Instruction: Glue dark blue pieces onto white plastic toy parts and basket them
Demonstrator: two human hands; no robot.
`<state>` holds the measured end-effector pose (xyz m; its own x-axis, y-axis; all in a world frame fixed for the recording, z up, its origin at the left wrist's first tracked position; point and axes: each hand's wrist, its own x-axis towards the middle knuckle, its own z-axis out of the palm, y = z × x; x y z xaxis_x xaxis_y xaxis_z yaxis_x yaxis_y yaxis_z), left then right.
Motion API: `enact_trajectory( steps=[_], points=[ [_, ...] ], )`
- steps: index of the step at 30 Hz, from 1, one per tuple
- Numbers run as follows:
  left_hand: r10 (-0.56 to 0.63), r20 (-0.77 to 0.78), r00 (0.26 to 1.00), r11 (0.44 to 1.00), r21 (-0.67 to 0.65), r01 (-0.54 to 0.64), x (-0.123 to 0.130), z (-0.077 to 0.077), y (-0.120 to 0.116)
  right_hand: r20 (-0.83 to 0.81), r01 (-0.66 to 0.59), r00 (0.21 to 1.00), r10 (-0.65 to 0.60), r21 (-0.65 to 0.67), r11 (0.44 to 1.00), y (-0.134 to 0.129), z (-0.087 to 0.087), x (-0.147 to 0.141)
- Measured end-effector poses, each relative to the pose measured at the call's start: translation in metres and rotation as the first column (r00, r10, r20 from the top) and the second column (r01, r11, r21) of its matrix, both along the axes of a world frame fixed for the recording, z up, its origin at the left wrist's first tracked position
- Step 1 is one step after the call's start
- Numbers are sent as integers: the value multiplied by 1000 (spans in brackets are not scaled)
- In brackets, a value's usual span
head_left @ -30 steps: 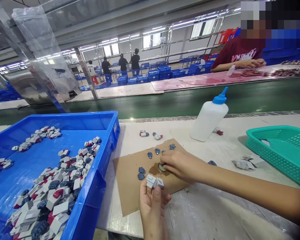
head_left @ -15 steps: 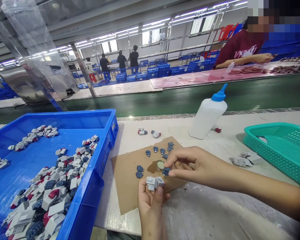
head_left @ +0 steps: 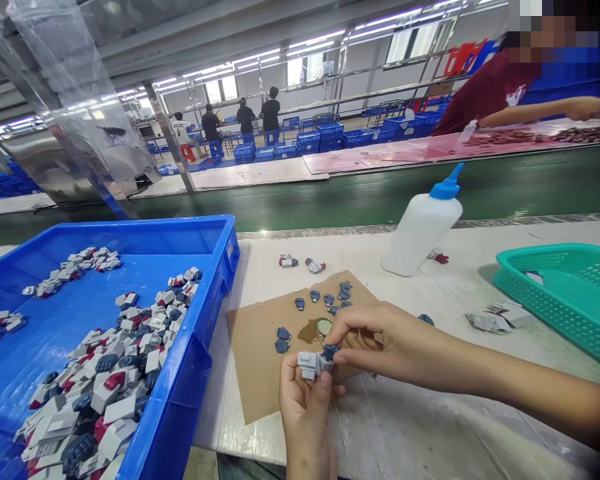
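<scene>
My left hand is closed on a small light-grey plastic block piece, pinched between thumb and fingers. At the block's right end, my right hand pinches a small dark-blue fist-shaped piece that touches the grey part. Beneath and beyond both hands lies a brown cardboard sheet. On it rest several loose dark-blue fist-shaped pieces and a bottle cap beside a wet brown patch. Part of the cardboard is hidden by my right hand.
A blue crate at left holds many grey, red and blue pieces. A white squeeze bottle with a blue nozzle stands behind my right hand. A green basket sits at right. Across the green conveyor, a person in maroon reaches sideways.
My right hand has brought the dark-blue piece down from above the cardboard against the grey block in my left hand. The person opposite has stretched an arm to the right.
</scene>
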<state>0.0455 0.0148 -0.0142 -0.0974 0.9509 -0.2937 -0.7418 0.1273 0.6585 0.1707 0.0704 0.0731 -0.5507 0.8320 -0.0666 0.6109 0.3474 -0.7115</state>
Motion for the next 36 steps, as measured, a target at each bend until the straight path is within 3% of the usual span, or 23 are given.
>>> enact_trajectory(
  steps=[6,11,13,15,19,24,32,36],
  points=[
    [-47,-46,998,998,27,49,0,0,-2,72,-141,987,142,-15,990,2,17,-1],
    [-84,-44,995,995,52,87,-2,-2,-4,16,-173,984,175,-114,978,1,15,-2],
    [-104,-29,994,993,59,105,-3,-2,-4,-28,-175,984,174,-69,982,-1,10,-1],
    [-125,-4,992,989,81,125,-4,-1,-3,-55,-190,979,194,75,979,-5,1,0],
    [-100,43,994,995,24,99,-3,3,-1,25,-247,966,258,392,886,-11,-20,1],
    [-77,-1,997,996,39,77,-1,0,1,219,-227,970,103,674,703,-12,-42,-3],
    [-154,81,985,982,119,144,-7,-4,0,193,-167,981,12,817,551,-9,-59,-9],
    [-142,64,988,986,94,136,-8,-7,0,206,-173,979,-1,825,539,-9,-60,-10]
  ],
)
